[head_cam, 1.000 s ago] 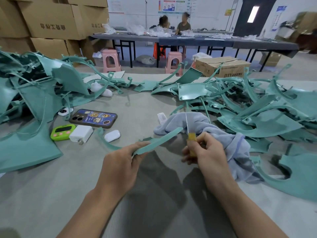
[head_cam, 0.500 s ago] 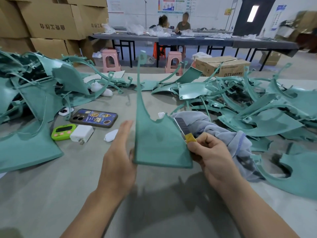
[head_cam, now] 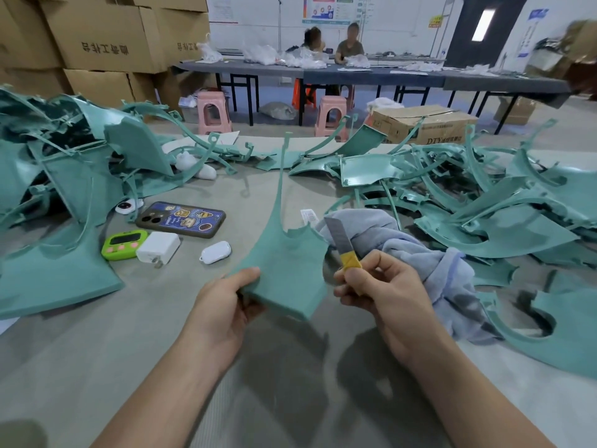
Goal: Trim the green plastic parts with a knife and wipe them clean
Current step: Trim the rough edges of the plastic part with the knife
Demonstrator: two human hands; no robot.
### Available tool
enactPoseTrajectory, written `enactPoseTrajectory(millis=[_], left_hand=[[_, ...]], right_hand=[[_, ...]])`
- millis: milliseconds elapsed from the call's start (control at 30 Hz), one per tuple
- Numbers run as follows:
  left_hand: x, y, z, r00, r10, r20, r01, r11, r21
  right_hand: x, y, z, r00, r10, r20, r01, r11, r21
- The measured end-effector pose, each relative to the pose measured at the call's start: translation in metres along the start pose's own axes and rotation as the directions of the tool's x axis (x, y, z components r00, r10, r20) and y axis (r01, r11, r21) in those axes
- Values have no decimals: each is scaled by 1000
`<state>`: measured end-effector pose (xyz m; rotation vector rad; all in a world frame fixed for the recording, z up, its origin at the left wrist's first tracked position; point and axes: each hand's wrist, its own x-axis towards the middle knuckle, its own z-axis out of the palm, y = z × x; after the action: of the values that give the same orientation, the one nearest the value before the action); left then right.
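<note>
My left hand (head_cam: 223, 305) grips the lower left corner of a green plastic part (head_cam: 287, 263), a flat panel with a long thin arm rising away from me. Just right of the panel, my right hand (head_cam: 381, 286) pinches a knife (head_cam: 339, 240) by its yellow-taped handle, the grey blade pointing up and slightly left, close to the panel's right edge. A grey-blue cloth (head_cam: 429, 263) lies bunched on the table behind and to the right of my right hand. Heaps of green parts fill the table: a pile on the left (head_cam: 64, 176) and a pile on the right (head_cam: 484, 202).
A phone (head_cam: 181, 219), a green timer (head_cam: 124, 244), a white charger (head_cam: 158, 247) and a white earbud case (head_cam: 215, 252) lie left of the held part. A cardboard box (head_cam: 423, 122), pink stools (head_cam: 214, 111) and a long table with two seated people stand beyond.
The green part has been turned from edge-on to upright and face-on, then tilted so its arm leans away. My left hand shifted to its lower corner. The knife stays just right of it.
</note>
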<state>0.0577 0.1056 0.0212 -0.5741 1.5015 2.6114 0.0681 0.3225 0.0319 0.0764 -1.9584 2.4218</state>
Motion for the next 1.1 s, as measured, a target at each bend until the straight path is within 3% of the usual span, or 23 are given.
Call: enactPoseTrajectory(millis=[200, 333, 400, 533, 667, 733, 800, 867, 967, 1100], left_hand=[[-4, 8, 2, 998, -56, -10, 55, 993, -109], [-5, 9, 1, 995, -98, 20, 100, 990, -104], [-4, 9, 0, 996, -95, -1, 94, 991, -95], [-3, 10, -1, 995, -96, -11, 94, 992, -88], [-1, 11, -5, 995, -97, -24, 96, 994, -41], [0, 10, -5, 995, -95, -34, 94, 995, -22], [0, 9, -4, 996, -86, -25, 86, 996, 3], [-2, 8, -3, 997, -80, -9, 80, 997, 24], [-1, 10, -7, 1000, -20, -12, 21, 997, 79], [-1, 15, -12, 998, 58, 9, -59, 993, 104]], right_hand=[[4, 0, -12, 987, -101, 123, 131, 953, -274], [9, 10, -14, 967, -247, -70, 191, 874, -447], [8, 9, -15, 957, -285, -57, 237, 878, -416], [2, 6, -11, 962, -165, 220, 236, 905, -353], [6, 9, -11, 965, -260, -30, 213, 848, -485], [6, 4, -16, 963, -271, -12, 242, 879, -411], [3, 0, -15, 970, -203, 136, 234, 929, -286], [2, 2, -12, 970, -141, 196, 200, 924, -325], [7, 8, -12, 979, -206, 7, 188, 878, -441], [9, 1, -18, 978, -180, -103, 145, 949, -281]])
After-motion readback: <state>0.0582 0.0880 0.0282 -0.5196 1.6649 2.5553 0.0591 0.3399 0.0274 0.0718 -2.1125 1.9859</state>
